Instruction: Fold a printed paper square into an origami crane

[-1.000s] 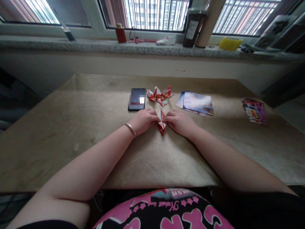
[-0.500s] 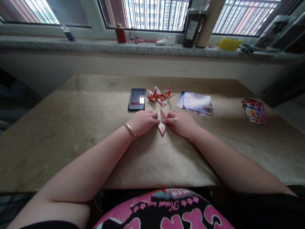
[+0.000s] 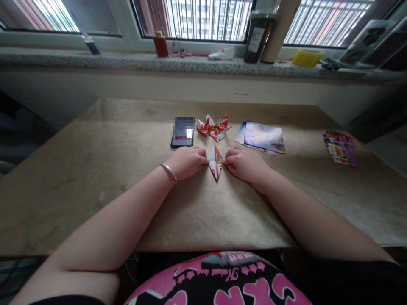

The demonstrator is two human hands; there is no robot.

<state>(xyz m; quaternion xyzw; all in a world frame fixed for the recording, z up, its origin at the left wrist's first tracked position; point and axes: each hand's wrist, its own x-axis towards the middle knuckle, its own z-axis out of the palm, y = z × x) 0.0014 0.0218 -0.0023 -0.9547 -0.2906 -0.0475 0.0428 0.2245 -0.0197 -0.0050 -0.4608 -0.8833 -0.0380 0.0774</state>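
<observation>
A folded piece of red and white printed paper point(image 3: 216, 165), shaped like a narrow diamond, lies on the table in front of me. My left hand point(image 3: 191, 162), with a silver bangle at the wrist, pinches its left corner. At the opposite corner, the thumb and fingers of my right hand point(image 3: 241, 164) are closed on the paper's edge. Just beyond it sits a folded paper flower point(image 3: 212, 127) in the same red and white print, its pointed petals spread.
A phone point(image 3: 182, 133) lies left of the flower. Several picture sheets point(image 3: 263, 136) are stacked to the right, with colourful printed papers point(image 3: 339, 148) farther right. The beige table point(image 3: 95, 169) meets a wall below a stone windowsill point(image 3: 127, 62) holding a red lighter-shaped object point(image 3: 160, 45) and dark container point(image 3: 258, 38).
Both hands have moved slightly apart, out to the paper's side corners. The folded paper now looks wider and flatter, with more of its printed face showing.
</observation>
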